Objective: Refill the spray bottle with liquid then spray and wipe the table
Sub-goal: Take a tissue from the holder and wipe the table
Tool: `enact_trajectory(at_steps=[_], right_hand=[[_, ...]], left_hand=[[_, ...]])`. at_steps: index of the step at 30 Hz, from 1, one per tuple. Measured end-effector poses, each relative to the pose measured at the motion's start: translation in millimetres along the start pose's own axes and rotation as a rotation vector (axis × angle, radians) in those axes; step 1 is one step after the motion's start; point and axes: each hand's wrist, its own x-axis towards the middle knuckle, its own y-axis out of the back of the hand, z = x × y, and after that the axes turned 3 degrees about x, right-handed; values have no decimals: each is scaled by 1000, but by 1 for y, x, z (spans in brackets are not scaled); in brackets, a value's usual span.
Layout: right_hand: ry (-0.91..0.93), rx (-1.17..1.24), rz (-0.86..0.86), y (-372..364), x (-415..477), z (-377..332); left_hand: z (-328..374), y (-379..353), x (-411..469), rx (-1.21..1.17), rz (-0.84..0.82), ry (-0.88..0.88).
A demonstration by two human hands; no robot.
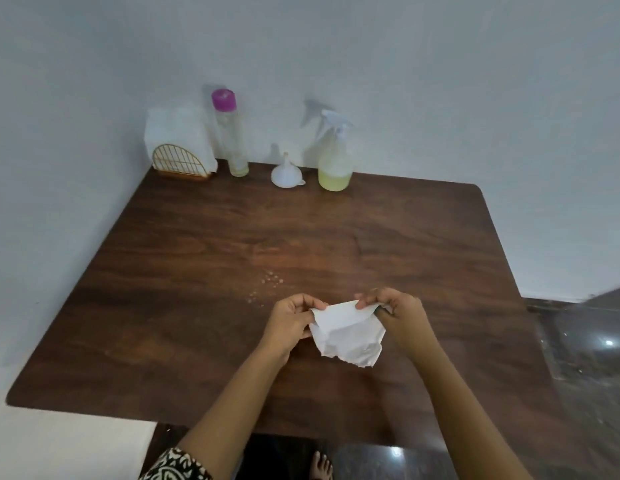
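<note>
1. the left grip [290,323], a bare hand, has its fingers curled in and pinches the upper left edge of a crumpled white tissue [346,337].
2. the right grip [400,315], the other bare hand, is clamped on the upper right corner of the same tissue, thumb and fingertips pressed onto the paper.
3. the tissue is spread between the two hands above the near middle of the bench [184,271]. i cannot tell whether its ragged lower edge touches the wood.
4. the bench is dark brown wood grain with rounded corners, and its far and left sides are close to a pale wall [440,81].
5. a small scatter of droplets [272,279] lies on the bench just beyond the left grip, toward the centre.
6. the spray bottle [336,157] stands upright at the far edge, right of centre and well apart from both hands. its white trigger head is on, and pale yellow liquid fills the lower part of its clear body.
7. a white funnel [286,173] sits upside down just left of the spray bottle, wide mouth on the bench and spout up.
8. a tall clear bottle [232,140] with a pink cap stands upright left of the funnel, with a little yellowish liquid at its bottom.
9. a gold wire holder [180,162] with white napkins stands in the far left corner, just beside the tall bottle.
10. at the bottom edge, a black and white patterned sleeve [177,465] shows on the left arm, and a bare foot [320,464] rests on the dark glossy floor [585,358].
</note>
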Motion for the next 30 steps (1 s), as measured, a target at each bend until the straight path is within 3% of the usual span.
enact_trajectory(at_steps=[2,4,7,10,11,15,18,20,22,24,26,30], right_hand=[[213,-330,19,-2,-9,21],[370,-588,-20,-4,-12,48],[345,-816,-203,-10,-24,67],[288,-858,-260,-22,-44,71],[262,-839,-237,-26,-51,70],[122,-720,-107,-54,-61,57],[32,-672,-200,-99,-65,49],[-17,-640,-257,-112,-68,49],[-56,-667,-199,-101,-64,57],[-123,-688,-73,-83,-57,67],[-185,-681,-70,-81,-48,67],[31,-653,-300,-131,-47,38]], left_hand=[[-11,-8,1,60,77,-72],[-22,-10,-2,335,178,-233],[-44,-9,-11,759,244,-521],[-68,-6,-11,1159,131,-786],[-74,-5,-12,1287,86,-804],[-87,-1,-16,1494,-30,-691],[-96,4,-13,1426,-27,-660],[-96,15,-15,1276,92,-641],[-93,37,-19,1156,281,-605],[-91,66,-21,1140,472,-533],[-89,94,-19,1156,635,-409],[-91,115,-12,1165,749,-200]])
